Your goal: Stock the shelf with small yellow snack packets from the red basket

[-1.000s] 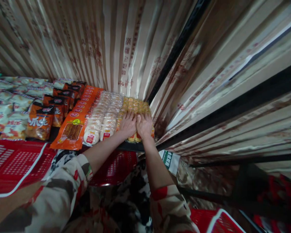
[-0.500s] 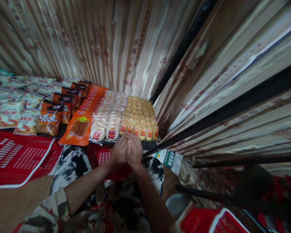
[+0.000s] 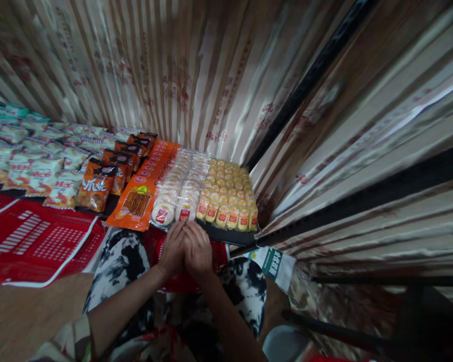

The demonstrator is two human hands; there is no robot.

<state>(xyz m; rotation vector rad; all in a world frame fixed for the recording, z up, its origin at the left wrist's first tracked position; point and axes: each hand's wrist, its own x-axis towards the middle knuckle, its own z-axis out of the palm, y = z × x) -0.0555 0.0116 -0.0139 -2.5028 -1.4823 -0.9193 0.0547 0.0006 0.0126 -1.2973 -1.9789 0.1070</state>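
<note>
My left hand [image 3: 172,251] and my right hand [image 3: 198,251] are pressed together, fingers curled and meeting at the tips. Anything between the palms is hidden. Both are at the shelf's front edge, just before the white round packaged cakes [image 3: 184,208] in clear wrap. To the right of those stand rows of small yellow packaged snacks [image 3: 232,216]. On the left lies a long orange snack packet [image 3: 136,203] with a window showing brown sticks. Beneath my hands, between my knees, part of a red basket [image 3: 221,256] shows.
Orange-and-black bags [image 3: 95,187] and several white snack bags [image 3: 62,187] fill the shelf's left side. A red basket [image 3: 49,241] lies at the front left. Black metal bars [image 3: 309,85] cross the striped curtain on the right. A pale bucket [image 3: 283,344] stands on the floor.
My joined hands have shifted left along the shelf edge, from the yellow snacks to the white cakes, and slightly down. The camera view has turned a little left.
</note>
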